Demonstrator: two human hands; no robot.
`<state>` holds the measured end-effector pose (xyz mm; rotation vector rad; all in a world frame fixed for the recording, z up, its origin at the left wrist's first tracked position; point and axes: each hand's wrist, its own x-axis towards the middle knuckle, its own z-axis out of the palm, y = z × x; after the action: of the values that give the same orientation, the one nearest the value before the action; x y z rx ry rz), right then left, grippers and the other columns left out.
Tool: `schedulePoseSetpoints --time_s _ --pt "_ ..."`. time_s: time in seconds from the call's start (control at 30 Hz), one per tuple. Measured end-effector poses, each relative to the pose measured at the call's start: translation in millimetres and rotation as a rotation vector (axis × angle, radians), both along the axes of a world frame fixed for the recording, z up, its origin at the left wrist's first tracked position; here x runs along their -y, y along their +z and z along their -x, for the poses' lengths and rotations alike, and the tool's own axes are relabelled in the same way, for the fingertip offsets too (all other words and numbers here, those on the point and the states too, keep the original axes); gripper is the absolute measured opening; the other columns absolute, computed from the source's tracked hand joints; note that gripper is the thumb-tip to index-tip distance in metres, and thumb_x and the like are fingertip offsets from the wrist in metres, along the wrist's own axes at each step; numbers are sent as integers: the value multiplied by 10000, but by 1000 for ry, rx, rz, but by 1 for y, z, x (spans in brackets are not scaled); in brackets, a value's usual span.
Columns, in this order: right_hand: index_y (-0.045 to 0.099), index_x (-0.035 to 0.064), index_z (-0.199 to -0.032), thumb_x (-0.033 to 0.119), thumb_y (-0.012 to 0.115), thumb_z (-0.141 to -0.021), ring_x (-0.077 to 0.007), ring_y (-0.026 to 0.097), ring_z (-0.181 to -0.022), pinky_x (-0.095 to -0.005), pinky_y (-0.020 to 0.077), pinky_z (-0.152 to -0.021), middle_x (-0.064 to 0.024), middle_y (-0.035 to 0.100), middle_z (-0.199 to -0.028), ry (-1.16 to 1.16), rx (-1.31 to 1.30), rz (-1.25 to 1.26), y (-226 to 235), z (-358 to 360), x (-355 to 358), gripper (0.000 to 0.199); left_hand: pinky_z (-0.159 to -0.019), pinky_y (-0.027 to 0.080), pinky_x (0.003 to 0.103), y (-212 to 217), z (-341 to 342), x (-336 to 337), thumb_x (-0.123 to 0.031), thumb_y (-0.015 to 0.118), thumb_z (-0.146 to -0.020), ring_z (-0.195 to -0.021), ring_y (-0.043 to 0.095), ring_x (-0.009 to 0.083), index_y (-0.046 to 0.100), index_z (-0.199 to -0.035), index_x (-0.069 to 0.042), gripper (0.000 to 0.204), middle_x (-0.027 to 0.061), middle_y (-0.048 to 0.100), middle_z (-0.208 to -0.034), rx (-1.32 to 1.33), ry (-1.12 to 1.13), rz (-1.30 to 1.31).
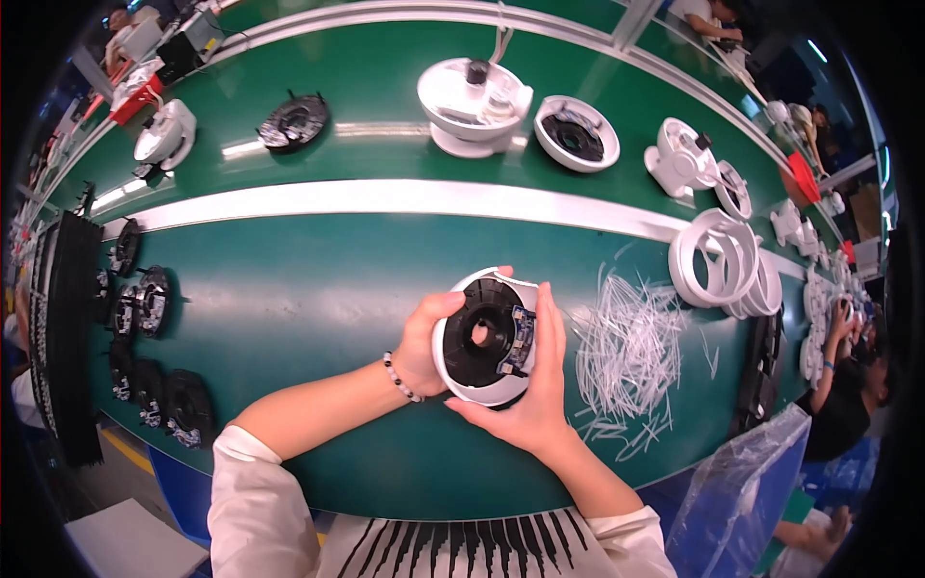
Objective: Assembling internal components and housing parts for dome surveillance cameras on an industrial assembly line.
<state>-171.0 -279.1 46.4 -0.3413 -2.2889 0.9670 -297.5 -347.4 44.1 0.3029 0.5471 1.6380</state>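
Centre: round white plastic housing (493,393), smooth; black ring-shaped plastic insert (466,357), mostly matt. Right of centre: thin whitish plastic-looking strips (631,356). Upper frame: green bench surface (376,91), glossy.

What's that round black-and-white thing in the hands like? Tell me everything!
The round thing has a white, plastic-looking shell around a black disc. The disc has a round hole near its middle. A small blue circuit board sits at its right side. Its open face points toward the camera. The left hand and right hand grip its opposite sides, over the green table.
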Motion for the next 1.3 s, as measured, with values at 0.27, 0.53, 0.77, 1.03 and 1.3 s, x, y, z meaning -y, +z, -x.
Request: schedulePoseSetpoints --time_s 0.27,0.53,0.77,1.03,1.3 --pt "77 8 -1309 207 718 -595 -281 99 -1268 -443 117 -994 -154 56 -1378 -94 -60 140 15 -22 -15 980 -914 364 385 9 66 -5 -331 336 -798 -1038 473 260 401 -1148 -32 464 141 494 -1118 -5 593 133" --pt "335 7 -1204 135 672 -610 -374 216 -1218 -416 197 -972 -264 187 -1315 -175 -150 -53 40 -31 -16 695 -748 450 321 -29 177 -61 -148 398 -837 -839 541 198 500 -907 -30 171 83 555 -883 -47 898 -17" --pt "574 26 -894 35 654 -589 -326 465 -992 -361 391 -813 -163 480 -1133 -448 -96 -494 60 -42 -51 315 -778 439 288 -42 266 -52 -155 435 -853 -868 538 169 511 -976 1 213 76 562 -939 -319 1049 6" --pt "548 29 -935 20 616 -624 -319 569 -749 -387 459 -641 -150 529 -1037 -597 505 -547 61 -71 -122 318 -946 300 335 -18 246 -44 -262 460 -839 -1136 360 235 382 -1159 -18 410 138 387 -1202 -343 949 155" --pt "570 -2 -702 -10 548 -633 -320 551 -680 -389 447 -613 -145 540 -727 -600 400 -593 56 -74 -142 73 -963 283 382 -15 251 -9 -264 400 -869 -1174 329 242 379 -1197 -49 393 132 355 -1248 -432 1040 195"
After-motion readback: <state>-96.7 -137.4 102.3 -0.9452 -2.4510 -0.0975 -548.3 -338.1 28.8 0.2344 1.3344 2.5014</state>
